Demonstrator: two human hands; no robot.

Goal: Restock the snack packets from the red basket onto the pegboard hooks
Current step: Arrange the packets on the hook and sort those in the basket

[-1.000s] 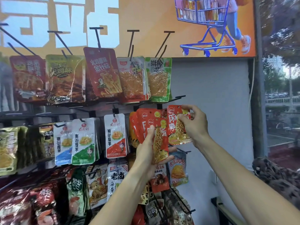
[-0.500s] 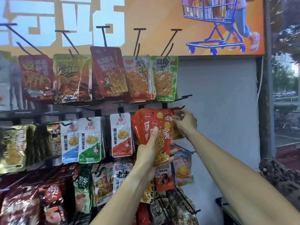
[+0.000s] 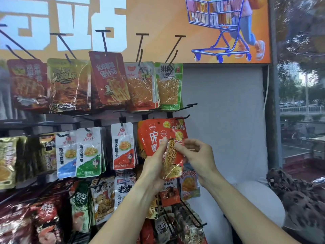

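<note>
A person, seen only as two bare forearms and hands, stands at a pegboard rack [image 3: 98, 120] hung with rows of snack packets. The rack's left edge and lowest rows run out of view, and most packet print is blurred. The red basket cannot be seen.

Both hands meet at one red snack packet [image 3: 173, 155] with a clear window showing yellow strips. The left hand [image 3: 154, 166] holds it from the left, fingers upright along its edge and thumb tucked behind where I cannot see it. The right hand [image 3: 197, 154] pinches its upper right part between thumb and curled fingers. The packet sits just in front of a bunch of matching red packets [image 3: 149, 134] hanging on a middle-row hook [image 3: 182, 118]; how many hang there I cannot count, since they overlap.

The top row shows five bunches of packets. Above them five bare hook arms [image 3: 140, 46] stick out against an orange poster [image 3: 158, 23] bearing a blue shopping cart.
</note>
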